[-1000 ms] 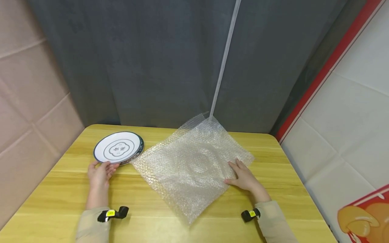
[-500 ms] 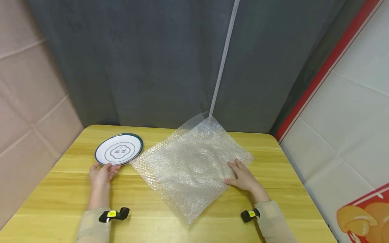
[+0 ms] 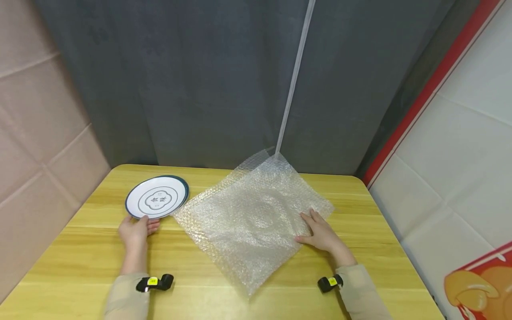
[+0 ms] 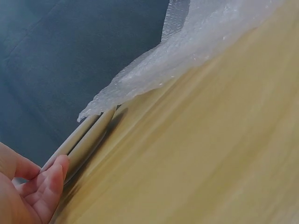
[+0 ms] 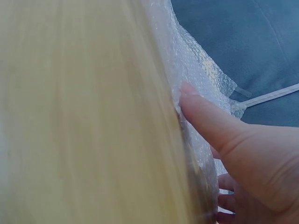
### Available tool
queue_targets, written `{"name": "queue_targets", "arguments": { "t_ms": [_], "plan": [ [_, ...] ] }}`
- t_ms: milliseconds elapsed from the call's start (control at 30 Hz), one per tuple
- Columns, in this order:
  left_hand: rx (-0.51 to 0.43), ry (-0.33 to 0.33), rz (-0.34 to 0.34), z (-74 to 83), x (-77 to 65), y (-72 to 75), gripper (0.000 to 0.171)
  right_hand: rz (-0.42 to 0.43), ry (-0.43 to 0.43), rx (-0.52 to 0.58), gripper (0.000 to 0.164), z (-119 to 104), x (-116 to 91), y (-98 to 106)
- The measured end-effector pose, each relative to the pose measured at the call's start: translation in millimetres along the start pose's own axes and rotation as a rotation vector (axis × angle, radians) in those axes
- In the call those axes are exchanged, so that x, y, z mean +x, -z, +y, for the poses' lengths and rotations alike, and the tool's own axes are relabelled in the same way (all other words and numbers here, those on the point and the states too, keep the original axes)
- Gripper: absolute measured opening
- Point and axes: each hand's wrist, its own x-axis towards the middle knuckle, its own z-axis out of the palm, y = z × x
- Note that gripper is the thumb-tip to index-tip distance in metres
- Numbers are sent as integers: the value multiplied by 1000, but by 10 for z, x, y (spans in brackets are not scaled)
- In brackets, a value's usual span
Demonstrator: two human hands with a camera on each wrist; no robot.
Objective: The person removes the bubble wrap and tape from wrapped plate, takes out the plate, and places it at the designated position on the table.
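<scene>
A white plate (image 3: 154, 209) with a dark blue rim and printed characters lies on the left side of the table, on top of another plate (image 4: 93, 140) seen edge-on in the left wrist view. My left hand (image 3: 135, 232) pinches the upper plate's near edge, thumb above and fingers lower at the side. In the middle lies a sheet of bubble wrap (image 3: 240, 226), with a faint round shape showing through. My right hand (image 3: 322, 234), fingers spread, rests on its right edge; in the right wrist view the thumb (image 5: 205, 114) lies along that edge.
The wooden table (image 3: 192, 289) ends at a dark grey curtain (image 3: 216, 89) behind. A pale wall panel (image 3: 36, 146) stands at the left, a white one (image 3: 448, 178) with a red strip at the right. The wrap's left corner reaches the plates.
The upper plate has shifted slightly right and toward me, covering more of the lower plate's patterned side. My left hand moved along with it. The right hand and bubble wrap stayed put.
</scene>
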Motion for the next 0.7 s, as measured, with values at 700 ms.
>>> {"name": "queue_targets", "arguments": {
  "t_ms": [700],
  "plan": [
    [168,-29,-27,-50,43,-38,61,-28,10,-28,92,-33,-10,61]
  ]
}}
